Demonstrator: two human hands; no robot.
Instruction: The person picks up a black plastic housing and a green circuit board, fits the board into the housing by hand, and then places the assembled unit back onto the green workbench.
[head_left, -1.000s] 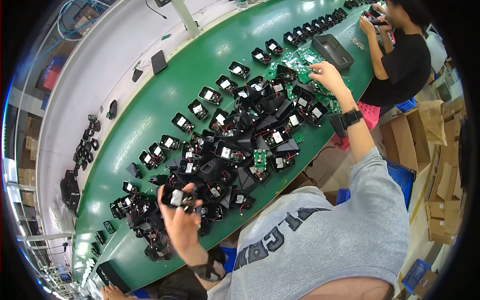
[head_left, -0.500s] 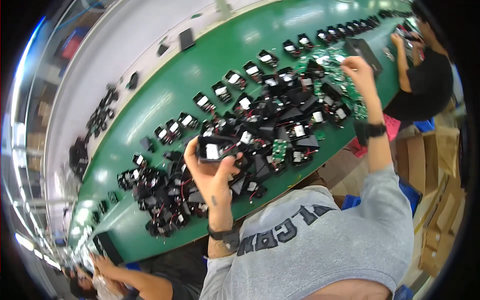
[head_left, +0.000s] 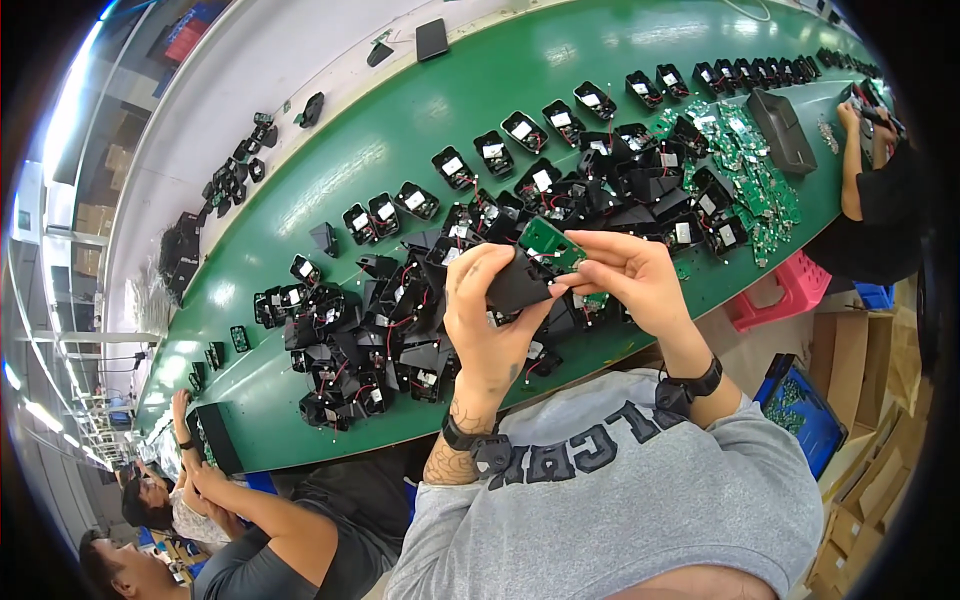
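My left hand is closed round a black plastic housing, turned so that its smooth outer side shows. In my right hand a green circuit board is pinched between thumb and fingers, right beside the housing's far edge. Whether board and housing touch, I cannot tell. Both hands are raised over a heap of black housings with white labels and thin red and black wires. A pile of green circuit boards lies to the right of the heap.
Single housings stand in a row along the far side of the green table. An open dark box stands behind the board pile. One co-worker works at the far right, another at the lower left. A pink stool stands below the table edge.
My right hand has come back from the board pile with a circuit board and now meets my left hand. The left hand has turned the housing over, hiding its inside.
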